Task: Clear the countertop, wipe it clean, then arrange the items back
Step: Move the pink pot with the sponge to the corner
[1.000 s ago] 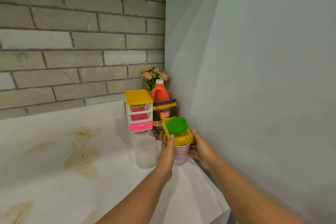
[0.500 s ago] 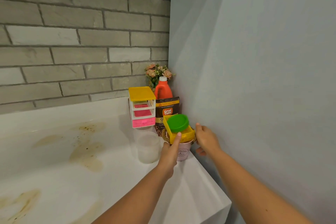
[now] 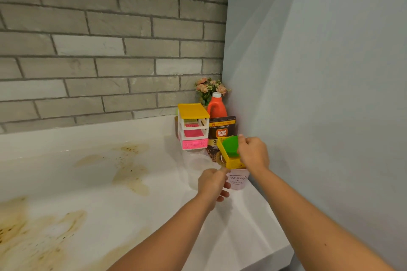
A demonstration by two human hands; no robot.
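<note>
**Lifting clutter from the stained corner**

Brown stains [image 3: 130, 174] covered the counter [image 3: 154, 226] at frame left. At centre my left hand [image 3: 212, 185] curled around the pink cup [image 3: 239, 179]; my right hand [image 3: 253, 152] closed over the tilted yellow container [image 3: 231, 159] perched on it. I judged it could topple.

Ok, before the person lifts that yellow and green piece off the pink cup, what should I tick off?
1. Right hand grips the yellow and green piece: ok.
2. Left hand steadies the pink cup: ok.
3. Piece sits level: not ok, tilted.
4. Clear jar stands clear of the cup: cannot tell, very close.
5. Countertop clean: not ok, brown stains.
6. Cup contents: cannot tell, hidden.
</note>
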